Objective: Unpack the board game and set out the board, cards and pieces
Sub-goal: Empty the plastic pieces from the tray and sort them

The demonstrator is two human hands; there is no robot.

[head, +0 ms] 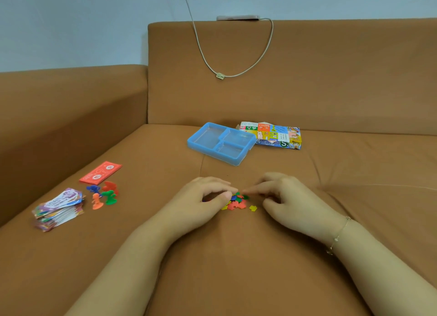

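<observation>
Setting: brown sofa seat (236, 256), seen from above and behind two bare forearms
Small tokens (237, 201): loose heap of tiny flat pieces in red, green, blue and yellow, on the seat cushion between the two hands; one yellow piece (253, 208) lying just apart to the right
Left hand (203, 197): palm down, fingers curled inward, fingertips and thumb touching the left edge of the heap; whether any piece is actually pinched cannot be told
Right hand (281, 195): fingers bent, forefinger tip reaching into the right edge of the heap; grip on a piece likewise unclear
Handling, as a judgement: featherlight, thin, stiff, probably slippery plastic or card; easily scattered on soft fabric, likely to sink into cushion creases; best nudged together with fingertips, then lifted one at a time by opposite edges between thumb and forefinger
Pawns (104, 195): small cluster of coloured figures, far left, some upright
Red cards (100, 172): flat stack just behind the pawns
Paper money (59, 209): fanned, untidy pile at far left
Blue tray (221, 143): three compartments, nothing visible inside, behind the hands
Game box (274, 136): colourful, lying flat, touching the tray's right side
Board: not seen laid out
</observation>
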